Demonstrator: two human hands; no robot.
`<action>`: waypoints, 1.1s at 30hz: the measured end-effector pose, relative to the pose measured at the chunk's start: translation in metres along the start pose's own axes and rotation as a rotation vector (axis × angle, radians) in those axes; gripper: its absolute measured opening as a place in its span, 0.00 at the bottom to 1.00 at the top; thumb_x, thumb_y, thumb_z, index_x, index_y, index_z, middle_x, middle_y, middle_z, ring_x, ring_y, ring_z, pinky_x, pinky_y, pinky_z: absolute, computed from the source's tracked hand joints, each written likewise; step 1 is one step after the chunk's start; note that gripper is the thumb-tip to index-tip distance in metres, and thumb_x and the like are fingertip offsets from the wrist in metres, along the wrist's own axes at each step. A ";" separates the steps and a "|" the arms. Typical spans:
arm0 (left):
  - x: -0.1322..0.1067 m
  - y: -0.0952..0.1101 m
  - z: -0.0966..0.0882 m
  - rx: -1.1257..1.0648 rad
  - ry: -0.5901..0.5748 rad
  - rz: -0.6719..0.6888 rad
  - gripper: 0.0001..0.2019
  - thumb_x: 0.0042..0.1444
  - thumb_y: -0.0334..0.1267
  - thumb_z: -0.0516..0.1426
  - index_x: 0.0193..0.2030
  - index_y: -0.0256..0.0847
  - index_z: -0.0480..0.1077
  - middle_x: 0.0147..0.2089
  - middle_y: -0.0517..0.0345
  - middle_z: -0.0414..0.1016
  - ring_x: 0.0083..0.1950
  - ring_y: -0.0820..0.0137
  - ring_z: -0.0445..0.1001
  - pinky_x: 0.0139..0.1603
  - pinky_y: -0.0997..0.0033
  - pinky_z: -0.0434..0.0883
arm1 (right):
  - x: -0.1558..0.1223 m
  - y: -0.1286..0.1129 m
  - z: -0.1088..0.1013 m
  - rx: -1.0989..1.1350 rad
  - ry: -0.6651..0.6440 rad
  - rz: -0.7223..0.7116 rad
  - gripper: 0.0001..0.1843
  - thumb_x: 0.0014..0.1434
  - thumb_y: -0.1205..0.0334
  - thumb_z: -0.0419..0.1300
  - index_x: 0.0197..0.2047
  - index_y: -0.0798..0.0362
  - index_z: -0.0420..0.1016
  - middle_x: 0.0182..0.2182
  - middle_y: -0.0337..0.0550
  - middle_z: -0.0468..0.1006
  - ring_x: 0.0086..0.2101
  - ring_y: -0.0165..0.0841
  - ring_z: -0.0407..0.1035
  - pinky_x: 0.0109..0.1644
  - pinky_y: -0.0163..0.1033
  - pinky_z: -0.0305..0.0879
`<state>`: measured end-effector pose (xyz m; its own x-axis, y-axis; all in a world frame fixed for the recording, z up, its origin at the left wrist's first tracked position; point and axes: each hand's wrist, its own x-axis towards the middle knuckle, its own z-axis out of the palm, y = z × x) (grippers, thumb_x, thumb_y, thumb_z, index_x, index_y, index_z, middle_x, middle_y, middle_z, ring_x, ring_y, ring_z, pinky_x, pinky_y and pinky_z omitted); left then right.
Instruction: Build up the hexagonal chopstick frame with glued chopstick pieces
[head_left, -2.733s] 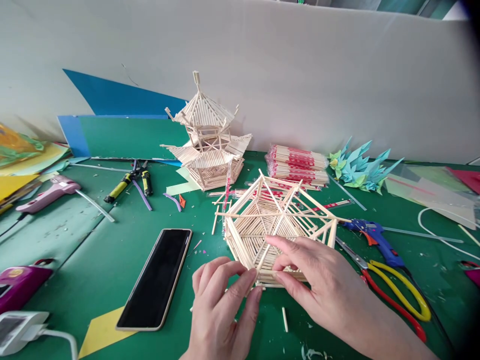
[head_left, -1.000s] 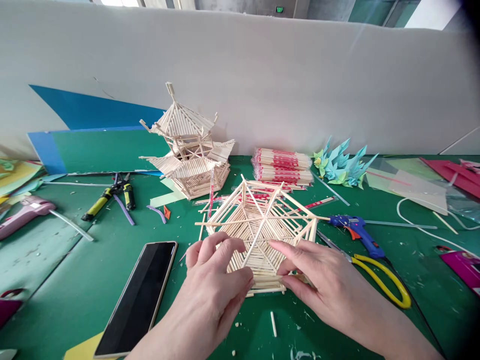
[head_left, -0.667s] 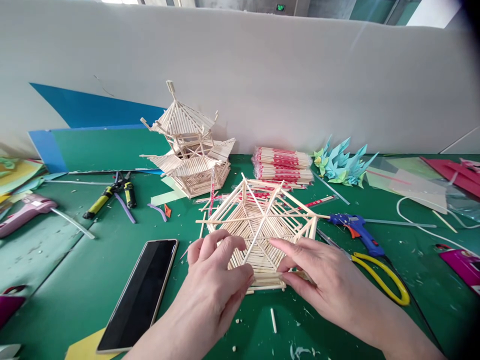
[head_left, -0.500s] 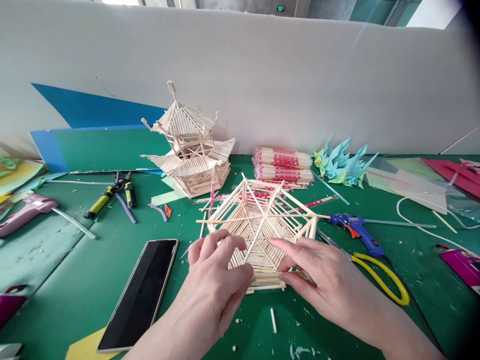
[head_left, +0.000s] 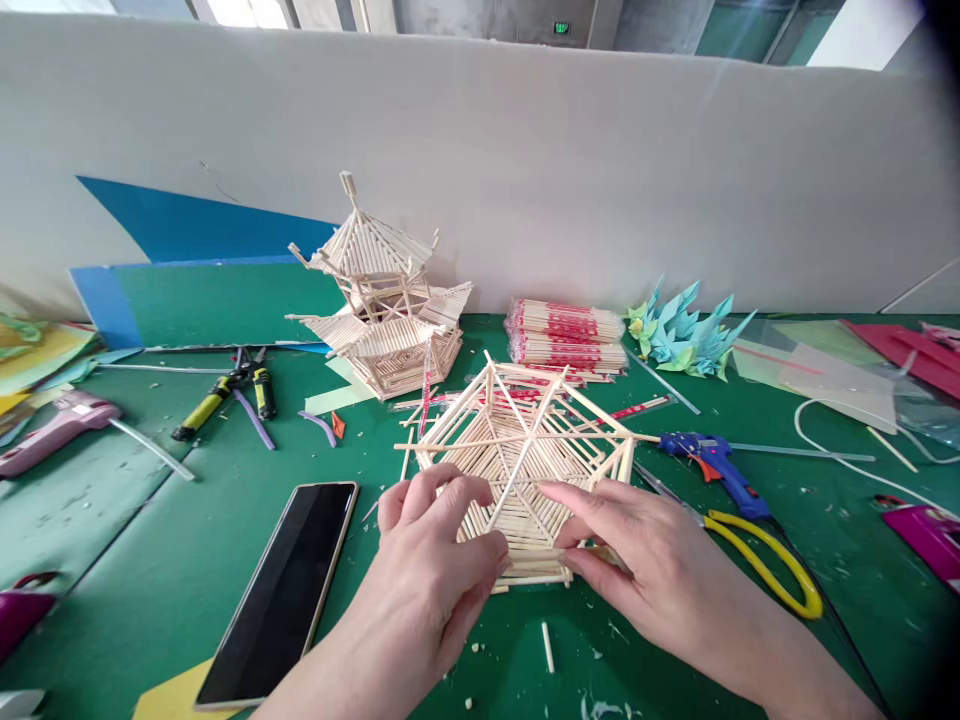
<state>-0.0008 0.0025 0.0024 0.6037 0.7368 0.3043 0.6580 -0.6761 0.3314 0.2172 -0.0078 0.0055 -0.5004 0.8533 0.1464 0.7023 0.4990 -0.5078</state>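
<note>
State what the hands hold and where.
Left hand and right hand both pinch the hexagonal stick frame at its near rim, side by side.

Bright, even light falls from above and beyond the white partition (head_left: 600,180), so the left hand (head_left: 431,560), the right hand (head_left: 652,560) and the stick frame (head_left: 525,440) cast only soft, short shadows on the green mat (head_left: 187,560). The dark screen of the phone (head_left: 281,590) carries a faint pale sheen. The centre is sharp, while the wide lens bows the partition's top edge and the right-hand corners darken into a blurred vignette.
</note>
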 end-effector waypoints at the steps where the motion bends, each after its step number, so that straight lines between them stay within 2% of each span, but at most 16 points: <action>1: 0.000 0.000 0.000 0.009 -0.014 0.003 0.11 0.56 0.27 0.50 0.32 0.44 0.71 0.45 0.51 0.66 0.49 0.57 0.59 0.41 0.55 0.57 | 0.000 0.000 0.000 0.001 0.000 -0.002 0.27 0.60 0.70 0.53 0.61 0.44 0.54 0.35 0.36 0.74 0.37 0.33 0.68 0.38 0.42 0.66; 16: 0.001 0.000 0.000 0.006 -0.021 0.006 0.11 0.57 0.28 0.49 0.33 0.43 0.71 0.44 0.50 0.65 0.49 0.57 0.59 0.41 0.53 0.58 | -0.001 -0.001 -0.001 0.015 0.005 0.003 0.25 0.60 0.71 0.53 0.58 0.43 0.55 0.35 0.34 0.75 0.37 0.32 0.68 0.39 0.41 0.65; 26: 0.004 0.002 -0.005 -0.016 -0.058 -0.028 0.10 0.58 0.31 0.50 0.31 0.43 0.72 0.43 0.52 0.66 0.49 0.58 0.60 0.43 0.52 0.59 | -0.002 0.000 0.000 0.021 0.008 -0.001 0.28 0.60 0.70 0.53 0.61 0.44 0.52 0.37 0.35 0.76 0.39 0.32 0.68 0.43 0.43 0.67; 33: 0.006 0.001 -0.004 -0.038 -0.029 -0.022 0.11 0.57 0.29 0.50 0.28 0.42 0.71 0.43 0.53 0.67 0.48 0.59 0.60 0.43 0.55 0.59 | 0.000 0.001 0.000 0.000 0.011 -0.028 0.28 0.58 0.73 0.54 0.60 0.47 0.55 0.35 0.36 0.77 0.37 0.32 0.69 0.39 0.41 0.67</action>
<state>0.0016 0.0057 0.0081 0.6025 0.7507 0.2710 0.6539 -0.6590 0.3718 0.2182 -0.0076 0.0051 -0.5142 0.8407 0.1697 0.6881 0.5225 -0.5036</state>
